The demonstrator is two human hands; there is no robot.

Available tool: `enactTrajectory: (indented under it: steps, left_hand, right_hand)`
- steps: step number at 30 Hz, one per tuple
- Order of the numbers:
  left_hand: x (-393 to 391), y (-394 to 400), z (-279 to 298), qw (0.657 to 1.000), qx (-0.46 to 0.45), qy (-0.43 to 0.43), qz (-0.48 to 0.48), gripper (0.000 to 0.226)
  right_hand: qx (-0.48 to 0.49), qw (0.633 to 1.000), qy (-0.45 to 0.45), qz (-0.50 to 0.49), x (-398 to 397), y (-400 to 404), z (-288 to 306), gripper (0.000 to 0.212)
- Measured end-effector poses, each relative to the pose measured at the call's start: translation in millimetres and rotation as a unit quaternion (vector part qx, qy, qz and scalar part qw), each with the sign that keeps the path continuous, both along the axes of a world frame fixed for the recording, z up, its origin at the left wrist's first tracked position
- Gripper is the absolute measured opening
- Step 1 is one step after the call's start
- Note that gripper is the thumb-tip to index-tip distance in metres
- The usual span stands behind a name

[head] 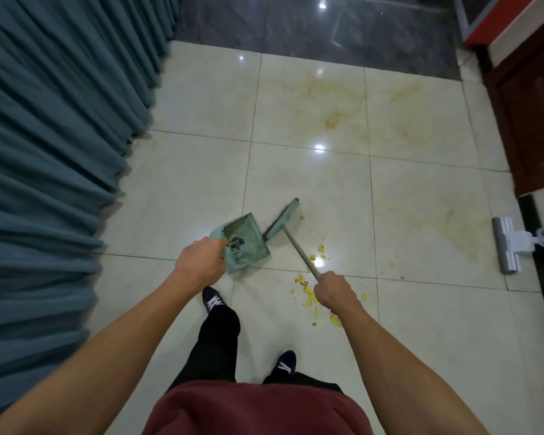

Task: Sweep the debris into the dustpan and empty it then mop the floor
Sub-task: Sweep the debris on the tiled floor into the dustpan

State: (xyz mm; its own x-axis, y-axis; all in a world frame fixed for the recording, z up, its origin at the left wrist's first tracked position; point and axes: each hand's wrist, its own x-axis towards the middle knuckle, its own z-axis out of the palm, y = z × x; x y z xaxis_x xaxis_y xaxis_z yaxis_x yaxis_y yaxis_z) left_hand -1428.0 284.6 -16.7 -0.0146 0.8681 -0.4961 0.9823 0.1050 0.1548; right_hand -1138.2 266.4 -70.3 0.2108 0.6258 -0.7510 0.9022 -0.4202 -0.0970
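Yellow debris [308, 293] lay scattered near the right hand [335, 293], which gripped the broom [283, 219] handle; the left hand [198, 265] held the dustpan [245, 243] farther left, its mouth facing right.

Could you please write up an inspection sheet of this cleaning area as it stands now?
Surface: glossy cream tiled floor, yellowish smear stains across the far tiles.
Job's things: green dustpan with little in it; green broom, its head beside the pan; yellow debris scattered near the right hand; white flat mop lying by the right wall.
Clutter: nothing seen beyond the debris.
Grips: left hand holds the dustpan's handle; right hand grips the broom handle.
Cables: nothing seen.
Surroundings: teal curtain on the left, dark wooden door on the right, dark tiles ahead.
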Motion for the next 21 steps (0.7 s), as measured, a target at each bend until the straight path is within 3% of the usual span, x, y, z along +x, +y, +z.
enactTrajectory:
  steps: [11,21]
  left_hand:
    - [-172,92,9,0.996,0.006,-0.005,0.085,0.035]
    - [-219,169,15,0.996,-0.014,0.005,0.085,0.029]
  right_hand:
    - [0.007,0.994,-0.041,0.101,-161,127,14,0.034]
    - [0.01,0.984,-0.034,0.174,-216,219,-4,0.038]
